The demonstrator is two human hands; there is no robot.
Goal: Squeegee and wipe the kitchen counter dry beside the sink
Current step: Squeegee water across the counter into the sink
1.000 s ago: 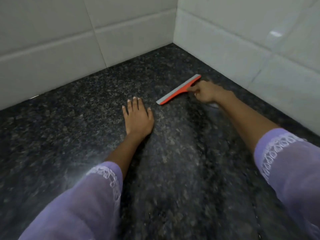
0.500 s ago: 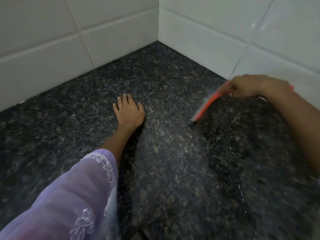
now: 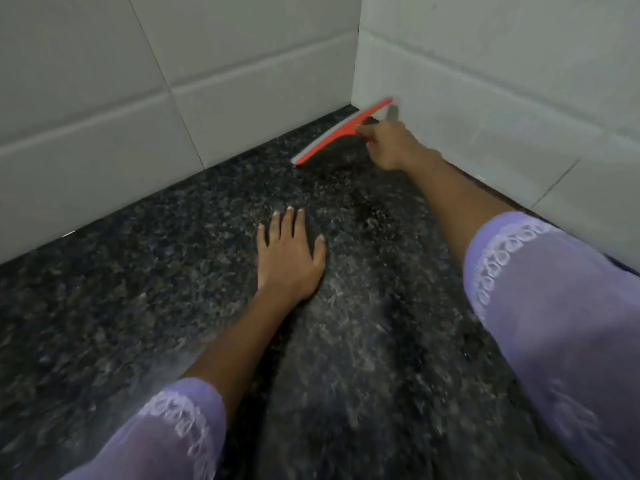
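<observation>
Granite counter (image 3: 138,306) corner: red squeegee (image 3: 341,131) (grey blade), right-hand (image 3: 391,147) grip.

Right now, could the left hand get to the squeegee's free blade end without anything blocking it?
Probably yes. The left hand lies flat on the counter, and only bare granite separates it from the squeegee, which the right hand grips.

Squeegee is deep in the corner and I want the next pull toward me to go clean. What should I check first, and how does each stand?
1. Right hand grips the squeegee: ok.
2. Blade lies flat on the counter: cannot tell, its far end seems raised against the wall.
3. Blade starts right in the corner: ok.
4. Left hand clear of the pull path: not ok, it rests flat just ahead.
5. Counter already dry: cannot tell.
</observation>
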